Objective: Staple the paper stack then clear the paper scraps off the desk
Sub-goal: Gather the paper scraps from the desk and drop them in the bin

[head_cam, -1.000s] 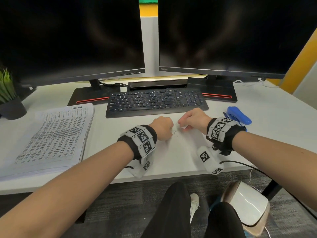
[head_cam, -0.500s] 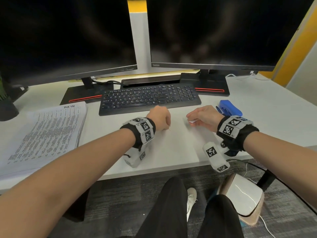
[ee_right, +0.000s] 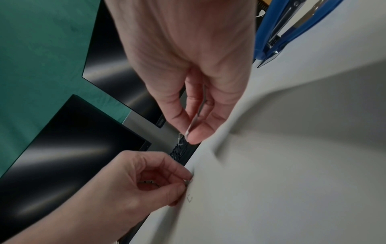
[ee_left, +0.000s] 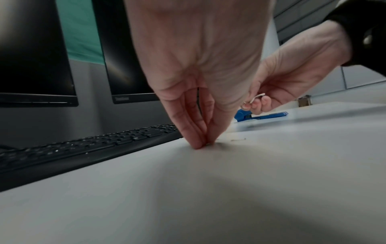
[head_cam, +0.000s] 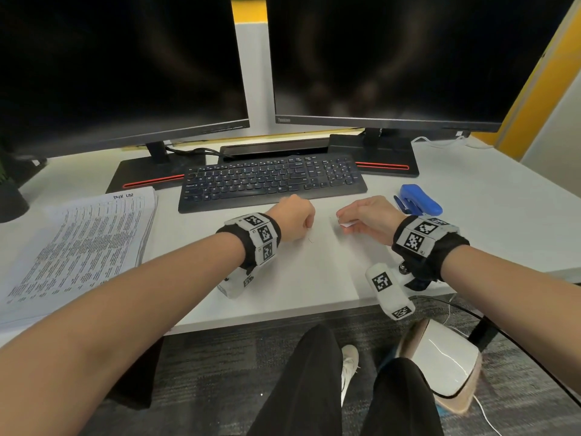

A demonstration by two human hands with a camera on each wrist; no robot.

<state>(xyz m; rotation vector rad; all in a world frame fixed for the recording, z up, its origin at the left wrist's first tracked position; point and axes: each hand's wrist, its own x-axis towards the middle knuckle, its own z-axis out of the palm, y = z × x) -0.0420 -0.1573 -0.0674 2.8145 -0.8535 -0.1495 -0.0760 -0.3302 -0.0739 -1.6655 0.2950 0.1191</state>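
The printed paper stack point(head_cam: 85, 247) lies at the desk's left. A blue stapler point(head_cam: 418, 199) lies at the right, behind my right wrist. My left hand point(head_cam: 295, 218) is down on the desk in front of the keyboard, and its fingertips point(ee_left: 196, 145) pinch a small bent staple point(ee_right: 188, 181) against the surface. Just above the desk, my right hand point(head_cam: 341, 220) pinches a small white paper scrap point(ee_right: 191, 127) between thumb and forefinger. One loose staple point(ee_right: 189, 199) lies on the desk close to my left fingers.
A black keyboard point(head_cam: 270, 180) sits just behind both hands, with two dark monitors point(head_cam: 125, 73) on red-striped stands behind it. A dark plant pot point(head_cam: 11, 199) stands at the far left. A white bin point(head_cam: 440, 363) stands on the floor under the desk's right front edge.
My hands, close together over the staples a second ago, have drawn apart. The right hand moved right and lifted with the scrap. The left stayed low on the desk.
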